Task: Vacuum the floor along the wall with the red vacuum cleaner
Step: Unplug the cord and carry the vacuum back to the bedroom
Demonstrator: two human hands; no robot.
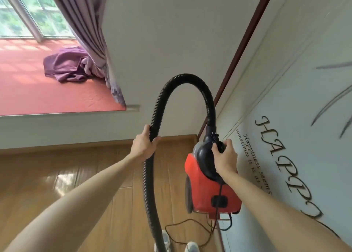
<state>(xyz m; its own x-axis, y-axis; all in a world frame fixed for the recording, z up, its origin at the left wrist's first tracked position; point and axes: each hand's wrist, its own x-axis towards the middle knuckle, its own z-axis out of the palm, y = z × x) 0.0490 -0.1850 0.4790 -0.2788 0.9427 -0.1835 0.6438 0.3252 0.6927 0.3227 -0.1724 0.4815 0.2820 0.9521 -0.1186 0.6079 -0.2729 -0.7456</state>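
Red plastic forms the body of the vacuum cleaner [213, 185], which sits directly under the right hand [225, 159]. That hand's fingers are curled round the black carry handle [204, 156] on top of the body, the thumb on the near side. The left hand [142, 145], level with the right and well apart from it, wraps round the black ribbed hose [158, 103]. Above both hands the hose arches over and comes down into the front of the cleaner just beyond the right hand; below the left hand it drops toward the wooden floor [76, 175]. A thin cord [182, 225] loops on the floor beneath the right hand, near a pair of pale shoes [192, 247]. To the right of the right hand runs the pale wall [285, 80], lettered in dark script: large letters "HAPP", the next one partly hidden by the forearm, and beside them smaller lines reading "Happiness seems" and "sometimes it is at". Beyond the left hand a purple curtain [83, 23] pools on a red window ledge [28, 92].
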